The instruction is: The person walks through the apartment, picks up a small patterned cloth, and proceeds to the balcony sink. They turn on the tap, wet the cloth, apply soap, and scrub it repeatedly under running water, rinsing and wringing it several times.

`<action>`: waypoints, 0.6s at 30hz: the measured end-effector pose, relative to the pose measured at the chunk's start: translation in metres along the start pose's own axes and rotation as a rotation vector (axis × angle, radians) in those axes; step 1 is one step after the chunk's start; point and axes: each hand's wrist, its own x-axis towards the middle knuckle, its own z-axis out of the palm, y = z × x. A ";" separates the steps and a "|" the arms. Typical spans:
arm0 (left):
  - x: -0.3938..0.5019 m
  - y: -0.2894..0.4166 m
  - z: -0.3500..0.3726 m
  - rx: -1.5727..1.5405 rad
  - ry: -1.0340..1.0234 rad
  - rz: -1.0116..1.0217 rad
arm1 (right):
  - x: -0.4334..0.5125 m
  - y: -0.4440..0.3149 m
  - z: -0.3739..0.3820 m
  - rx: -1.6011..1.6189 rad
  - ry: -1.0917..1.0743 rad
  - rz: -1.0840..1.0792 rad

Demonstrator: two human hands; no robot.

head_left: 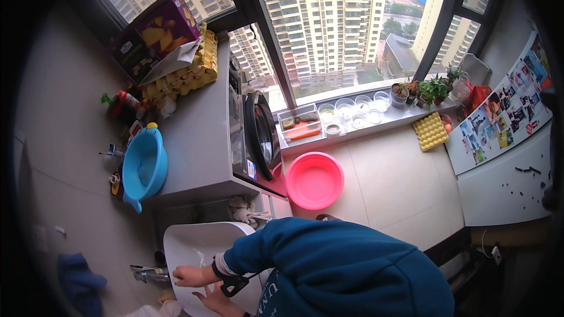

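Observation:
My right hand (190,276), in a dark blue sleeve, is over the white sink basin (211,233) with its fingers curled. A small pale patch shows at its fingertips; whether it grips something is unclear. Just below it, my left hand (217,302) is inside the basin with the fingers spread and nothing visible in them. The metal faucet (152,274) stands at the basin's rim, close to my right hand. A black looped object (233,285) shows beside my right wrist; what it is cannot be made out. Light streaks that look like water or suds (199,257) mark the basin.
A blue plastic basin (145,167) rests on the grey counter (194,141) beside yellow egg trays (189,77). Pale cloths (246,211) lie behind the sink. A pink tub (315,180) stands on the tiled floor. Clear containers (345,108) and potted plants (434,89) line the window ledge.

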 end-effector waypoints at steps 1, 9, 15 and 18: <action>0.004 -0.005 0.000 0.074 -0.077 0.068 | -0.012 -0.002 0.003 0.003 -0.032 0.024; 0.032 -0.028 -0.008 0.472 -0.346 0.389 | -0.038 0.016 -0.001 -0.493 -0.145 -0.348; 0.073 -0.055 -0.013 0.796 -0.253 0.558 | -0.009 0.039 -0.010 -0.770 -0.022 -0.351; 0.095 -0.073 -0.022 0.755 -0.282 0.505 | -0.019 0.041 0.004 -0.694 -0.103 -0.227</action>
